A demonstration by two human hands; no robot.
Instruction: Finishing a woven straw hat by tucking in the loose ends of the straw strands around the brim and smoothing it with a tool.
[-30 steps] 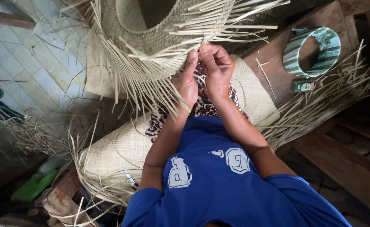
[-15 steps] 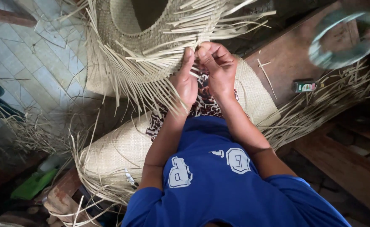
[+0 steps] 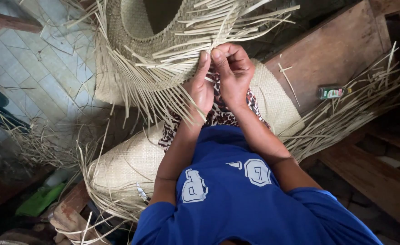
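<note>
Near the frame's top centre, the left hand [image 3: 201,88] and right hand [image 3: 233,72] pinched straw strips [image 3: 195,47] of a half-woven basket [image 3: 150,41].

From my remote view, a brown wooden worktop [image 3: 340,54] runs along the upper right. A small green bottle [image 3: 330,92] lies on its side there, and a loose straw strip [image 3: 288,80] lies on the bare wood near it. A flat woven straw mat [image 3: 272,95] overlaps the near edge. Pale tiled floor [image 3: 41,68] shows at upper left, with scattered straw strands [image 3: 32,140] lying on it.
</note>
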